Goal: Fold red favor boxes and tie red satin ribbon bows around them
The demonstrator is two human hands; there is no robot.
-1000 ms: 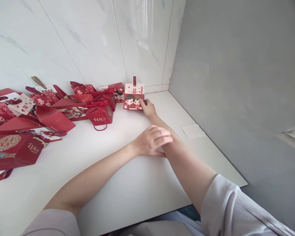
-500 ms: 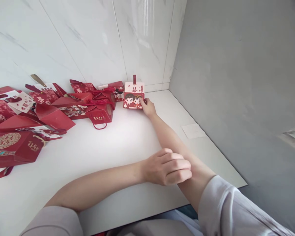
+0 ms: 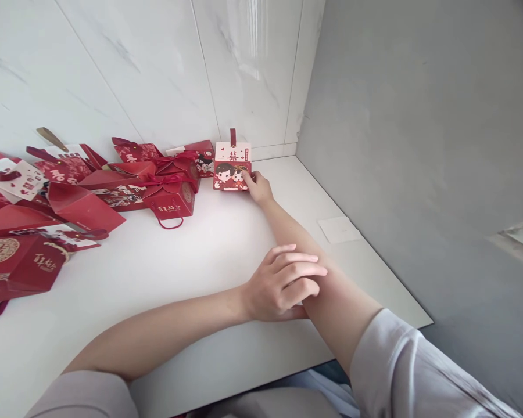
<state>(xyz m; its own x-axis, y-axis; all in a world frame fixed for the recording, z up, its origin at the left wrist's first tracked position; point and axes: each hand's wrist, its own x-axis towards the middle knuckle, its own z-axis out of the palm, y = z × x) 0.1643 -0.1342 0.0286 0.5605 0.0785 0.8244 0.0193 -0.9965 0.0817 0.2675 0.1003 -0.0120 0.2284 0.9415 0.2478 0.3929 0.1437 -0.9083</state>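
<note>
At the back of the white table (image 3: 192, 249), a small red and white gift box (image 3: 232, 166) stands upright with a ribbon loop on top. Two cartoon figures are printed on its front. My right hand (image 3: 259, 187) grips the box by its right side, thumb on the front face; the other fingers are largely hidden behind it. My left hand (image 3: 283, 284) is open, its fingers apart and resting against my right forearm, holding nothing.
Several red gift boxes (image 3: 169, 194) with ribbons and cords crowd the left and back of the table. A small white paper square (image 3: 340, 229) lies near the right edge. A marble-patterned wall (image 3: 157, 69) rises behind, and a grey wall (image 3: 396, 128) stands on the right.
My left hand's curled fingers have spread out over the right forearm. The right hand stays on the gift box. The whole view has shifted slightly.
</note>
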